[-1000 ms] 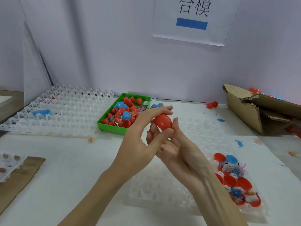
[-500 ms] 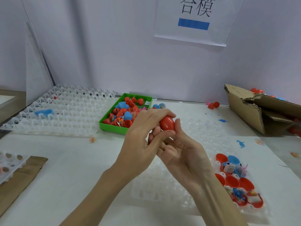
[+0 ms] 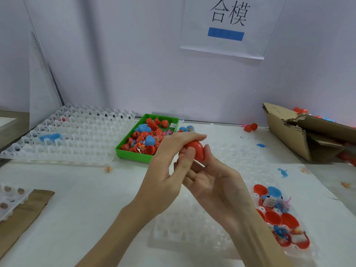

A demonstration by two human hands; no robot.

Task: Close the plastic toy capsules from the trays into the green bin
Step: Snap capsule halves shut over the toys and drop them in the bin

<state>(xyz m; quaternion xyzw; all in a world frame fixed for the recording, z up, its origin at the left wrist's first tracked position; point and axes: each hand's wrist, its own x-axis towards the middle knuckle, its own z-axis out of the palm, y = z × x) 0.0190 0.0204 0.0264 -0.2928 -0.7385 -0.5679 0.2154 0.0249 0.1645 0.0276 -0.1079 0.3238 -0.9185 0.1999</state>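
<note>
A brown cardboard strip (image 3: pixel 21 211) and part of a clear tray (image 3: pixel 10 197) are seen at the left edge of the tabletop (image 3: pixel 81 209). A large clear cell tray (image 3: pixel 77 139) is laid toward the far left corner, with a blue capsule half (image 3: pixel 51 136) resting in it. Just to its right, near the far edge, the green bin (image 3: pixel 134 156) is placed, filled with red and blue capsules. Over the middle of the tabletop a red capsule (image 3: pixel 195 151) is held above the surface, just right of the bin. It is gripped by the left hand (image 3: pixel 167 176), fingers curled over its top and thumb pressed to its near side. It is also held by the right hand (image 3: pixel 215 185), palm up, with the thumb against its right side and fingertips beneath. A second clear tray (image 3: pixel 192 232) is lain below the hands, toward the near edge; open red and blue capsule halves (image 3: pixel 277 214) with small toys are seated in its right end. A blue toy dinosaur (image 3: pixel 283 172) is lain loose near the right edge. A torn cardboard box (image 3: pixel 300 133) is set at the far right corner. A paper sign (image 3: pixel 227 26) is fixed to the back wall.
</note>
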